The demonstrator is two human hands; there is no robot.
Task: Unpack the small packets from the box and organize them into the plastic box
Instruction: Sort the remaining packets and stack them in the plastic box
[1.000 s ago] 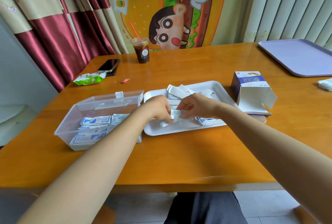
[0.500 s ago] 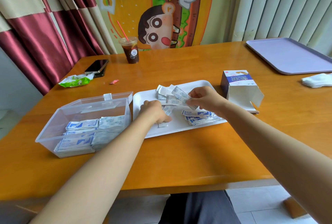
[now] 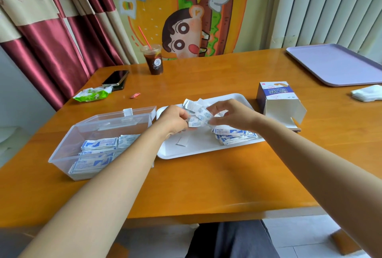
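Over the white tray my left hand and my right hand both pinch a bunch of small white-and-blue packets held between them. A stack of blue-printed packets lies on the tray's right side, and a loose white strip lies near its middle. The clear plastic box stands left of the tray, lid open, with several packets stacked inside. The opened purple-and-white cardboard box lies on its side right of the tray.
On the wooden table stand an iced drink cup, a phone, a green wrapper and a small red scrap at the back left. A lilac tray and folded tissues sit far right.
My right hand lifted packets off the tray and brought them toward my left hand, which rose from the tray to meet them. The camera view shifted slightly.
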